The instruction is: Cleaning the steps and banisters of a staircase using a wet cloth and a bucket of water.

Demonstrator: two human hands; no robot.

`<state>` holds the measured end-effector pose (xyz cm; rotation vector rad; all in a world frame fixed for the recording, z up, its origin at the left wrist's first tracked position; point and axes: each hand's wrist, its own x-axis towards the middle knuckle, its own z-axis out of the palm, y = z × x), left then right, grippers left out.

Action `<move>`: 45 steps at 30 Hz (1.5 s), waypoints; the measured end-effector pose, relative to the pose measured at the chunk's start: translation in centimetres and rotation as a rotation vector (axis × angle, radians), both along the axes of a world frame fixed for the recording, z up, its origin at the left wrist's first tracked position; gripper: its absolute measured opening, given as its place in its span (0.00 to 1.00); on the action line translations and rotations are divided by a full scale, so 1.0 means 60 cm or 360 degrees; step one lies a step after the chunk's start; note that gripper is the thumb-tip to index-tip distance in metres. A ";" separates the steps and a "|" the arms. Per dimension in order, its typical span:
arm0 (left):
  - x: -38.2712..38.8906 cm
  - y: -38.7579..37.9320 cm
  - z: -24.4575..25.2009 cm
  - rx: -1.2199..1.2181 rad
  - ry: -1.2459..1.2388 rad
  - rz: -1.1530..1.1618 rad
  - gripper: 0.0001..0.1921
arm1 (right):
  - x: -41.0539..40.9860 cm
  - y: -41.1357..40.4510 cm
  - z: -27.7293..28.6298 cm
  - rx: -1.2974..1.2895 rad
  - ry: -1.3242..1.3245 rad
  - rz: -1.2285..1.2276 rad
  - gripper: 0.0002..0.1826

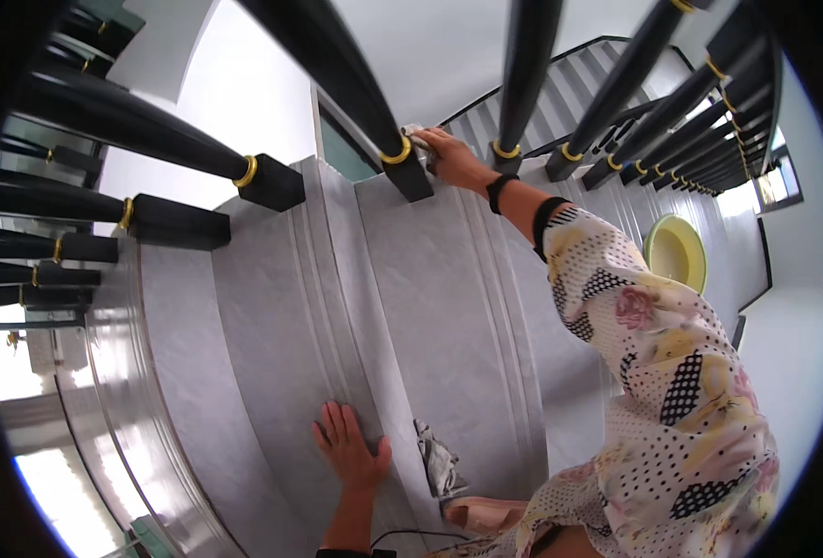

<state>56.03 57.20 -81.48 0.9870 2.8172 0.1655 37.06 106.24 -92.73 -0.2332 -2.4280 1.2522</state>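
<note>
My right hand [453,159] reaches up the side of a stair step and grips a small pale cloth [411,130]. It holds the cloth near the gold ring of a black baluster [356,77], close above the baluster's square foot. Most of the cloth is hidden by my fingers. My left hand [353,446] rests palm down, fingers spread, on a grey tiled stair tread [265,321] and holds nothing. Beside it, one step lower, a crumpled grey cloth [441,464] lies against the riser, near a pink shoe [488,514].
A yellow-green basin [697,254], apparently with cloudy liquid, sits to the right beyond my sleeve. More black balusters [275,188] line the stair edge. Past them another flight of stairs [558,91] shows. A dark thin cord [418,533] crosses near my left wrist.
</note>
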 end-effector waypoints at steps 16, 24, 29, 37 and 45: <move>-0.017 -0.032 -0.049 0.0024 -0.0001 0.0094 0.40 | 0.027 -0.239 -0.043 0.0920 -0.0184 0.0629 0.19; -0.013 -0.054 -0.047 0.0105 -0.0040 0.0121 0.38 | 0.044 -0.271 -0.106 0.1272 -0.0149 0.0632 0.22; 0.000 -0.050 -0.044 0.0150 -0.0091 0.0165 0.39 | 0.173 -0.139 -0.002 0.1126 -0.0365 0.1288 0.24; 0.007 -0.044 -0.029 0.0092 -0.0098 0.0216 0.44 | 0.028 -0.100 0.206 0.1880 0.0344 0.1350 0.18; 0.016 -0.051 -0.044 0.0104 -0.0095 0.0244 0.44 | 0.066 -0.079 0.156 0.0987 -0.0229 0.0347 0.21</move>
